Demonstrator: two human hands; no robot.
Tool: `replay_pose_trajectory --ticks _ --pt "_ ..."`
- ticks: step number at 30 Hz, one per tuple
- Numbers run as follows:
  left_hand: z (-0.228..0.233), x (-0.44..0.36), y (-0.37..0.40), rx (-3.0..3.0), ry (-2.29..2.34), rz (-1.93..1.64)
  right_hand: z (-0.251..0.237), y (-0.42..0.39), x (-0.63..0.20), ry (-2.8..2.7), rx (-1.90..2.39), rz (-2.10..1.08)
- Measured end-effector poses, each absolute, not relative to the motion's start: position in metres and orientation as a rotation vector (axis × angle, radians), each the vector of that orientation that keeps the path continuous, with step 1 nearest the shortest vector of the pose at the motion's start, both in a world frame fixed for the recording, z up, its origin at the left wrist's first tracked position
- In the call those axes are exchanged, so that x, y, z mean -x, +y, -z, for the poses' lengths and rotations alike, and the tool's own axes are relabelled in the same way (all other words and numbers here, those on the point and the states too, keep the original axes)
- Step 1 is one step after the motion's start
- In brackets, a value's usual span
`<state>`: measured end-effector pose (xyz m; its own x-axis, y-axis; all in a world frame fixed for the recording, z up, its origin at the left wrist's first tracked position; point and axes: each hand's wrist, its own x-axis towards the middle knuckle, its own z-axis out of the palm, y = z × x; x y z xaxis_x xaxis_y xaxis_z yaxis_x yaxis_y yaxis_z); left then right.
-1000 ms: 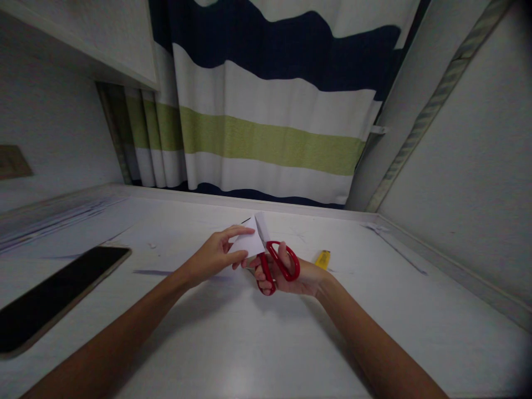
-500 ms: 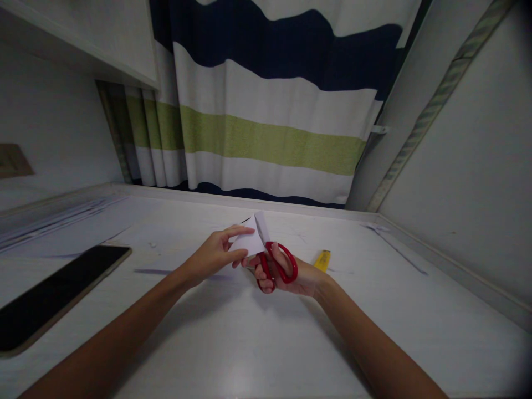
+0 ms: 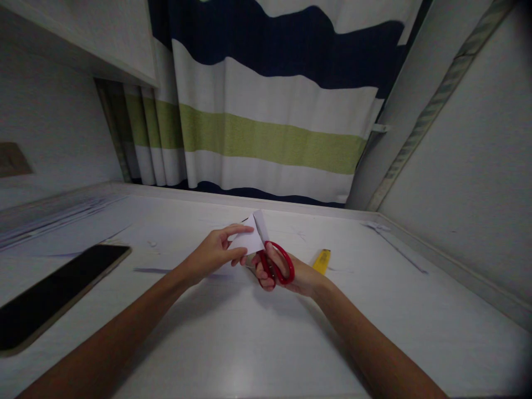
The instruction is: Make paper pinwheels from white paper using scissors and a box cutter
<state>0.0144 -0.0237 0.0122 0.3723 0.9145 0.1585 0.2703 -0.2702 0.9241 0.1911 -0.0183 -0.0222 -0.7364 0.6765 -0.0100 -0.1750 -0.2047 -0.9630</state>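
A small piece of white paper point(image 3: 248, 240) is pinched between the thumb and fingers of my left hand point(image 3: 220, 247), raised over the desk. My right hand point(image 3: 270, 270) grips red-handled scissors point(image 3: 286, 265), with its thumb and fingers in the loops. The scissors lie against the right side of the paper, where a strip point(image 3: 261, 224) stands apart from the main piece along a cut. Most of the blades is hidden behind the paper and my fingers. Just beyond my right wrist lies a yellow utility knife or similar tool point(image 3: 321, 261).
A dark phone point(image 3: 62, 293) rests on the white desk point(image 3: 233, 349) at the left. Behind it are stacked paper sheets point(image 3: 62, 221). Paper scraps point(image 3: 394, 246) lie at the right. A striped curtain point(image 3: 266, 133) hangs behind, with walls on both sides.
The scissor handles in my right hand have shifted slightly left. My left hand and the paper stay almost where they were.
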Motion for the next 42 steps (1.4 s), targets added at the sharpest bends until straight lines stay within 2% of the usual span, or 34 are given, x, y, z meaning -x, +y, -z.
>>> replay_pose_trajectory --ticks 33,42 --pt "-0.012 -0.009 -0.023 -1.721 1.010 -0.940 0.020 -0.022 -0.187 -1.688 0.764 -1.625" --pt "0.000 -0.010 -0.012 -1.627 1.134 -1.246 0.016 -0.022 -0.190 -1.796 0.729 -1.673"
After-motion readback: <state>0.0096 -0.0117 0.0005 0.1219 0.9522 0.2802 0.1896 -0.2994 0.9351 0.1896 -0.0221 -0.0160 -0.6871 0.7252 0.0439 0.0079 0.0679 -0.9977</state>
